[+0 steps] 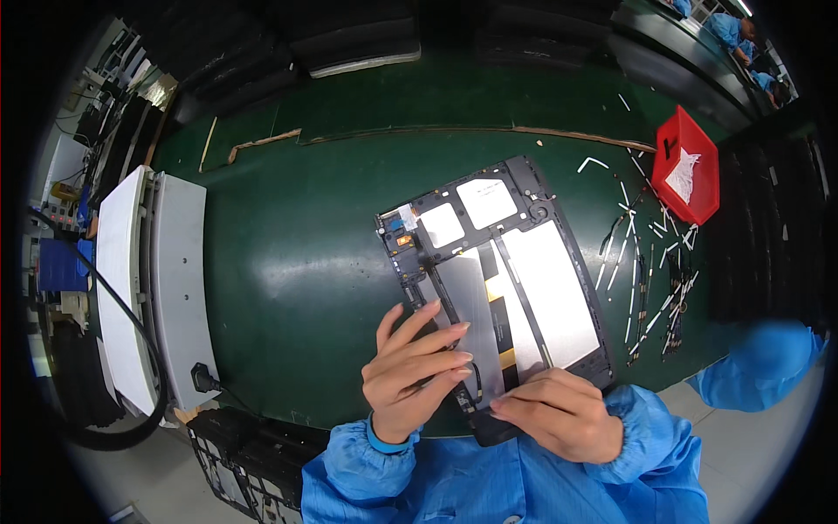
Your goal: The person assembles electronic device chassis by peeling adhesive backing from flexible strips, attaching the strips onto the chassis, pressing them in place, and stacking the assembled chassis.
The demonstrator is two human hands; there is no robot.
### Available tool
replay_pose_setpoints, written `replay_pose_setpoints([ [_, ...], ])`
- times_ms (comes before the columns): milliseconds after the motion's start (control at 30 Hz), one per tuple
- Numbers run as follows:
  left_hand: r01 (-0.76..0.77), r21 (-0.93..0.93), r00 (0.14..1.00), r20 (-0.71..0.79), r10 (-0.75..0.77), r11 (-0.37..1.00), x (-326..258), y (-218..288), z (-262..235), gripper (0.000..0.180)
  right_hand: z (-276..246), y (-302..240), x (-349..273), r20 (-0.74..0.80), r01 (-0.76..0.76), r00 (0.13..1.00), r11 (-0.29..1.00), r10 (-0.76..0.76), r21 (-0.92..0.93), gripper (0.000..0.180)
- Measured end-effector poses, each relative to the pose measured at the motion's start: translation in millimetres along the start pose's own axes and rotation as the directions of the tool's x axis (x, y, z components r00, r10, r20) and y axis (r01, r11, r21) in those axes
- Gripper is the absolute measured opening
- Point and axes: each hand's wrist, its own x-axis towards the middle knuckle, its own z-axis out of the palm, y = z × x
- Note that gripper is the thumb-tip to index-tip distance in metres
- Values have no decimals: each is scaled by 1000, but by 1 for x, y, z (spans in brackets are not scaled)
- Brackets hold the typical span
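An opened tablet (559, 297) with a black frame, silver metal panels and inner boards lies tilted on the green bench in front of me. My left hand (415, 371) rests over its left edge, fingers stretched out and apart, touching a dark cable and a grey translucent strip (458, 288). At the tablet's near edge my right hand (559, 415) is closed, thumb and fingertips pressed together by the lower end of that strip. What it pinches is too small to make out. Part of the tablet's near left side is hidden under my fingers.
A red bin (672, 135) holding white scraps stands at the far right, with white strips and dark cables (642, 297) scattered near it. At left sits a white box-shaped device (179, 279) with a black plug. Black stacks line the back; a blue sleeve (759, 367) shows at right.
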Motion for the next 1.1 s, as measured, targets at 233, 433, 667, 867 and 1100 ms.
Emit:
replay_pose_setpoints([
  [233, -2, -5, 1000, -8, 2, 1000, 2, -1, 0, 17, 9, 0, 7, -41, 28, 998, 979, -37, -203, 23],
  [433, -17, -40, 1000, -7, 17, 999, 4, -3, 2, 17, 9, 4, 7, 46, 92, 995, 970, -84, -224, 26],
  [667, -43, 55, 998, 38, 41, 998, 13, 5, -7, 14, 6, 7, 11, 122, 159, 983, 960, -134, -232, 27],
  [867, -94, 226, 981, 188, 51, 970, 39, 8, -6, 15, 7, 7, 8, 126, 140, 986, 962, -112, -236, 29],
  [1100, -85, 296, 973, 230, 15, 951, 40, 5, -4, 16, 6, 2, 9, 151, 131, 984, 950, -91, -283, 27],
])
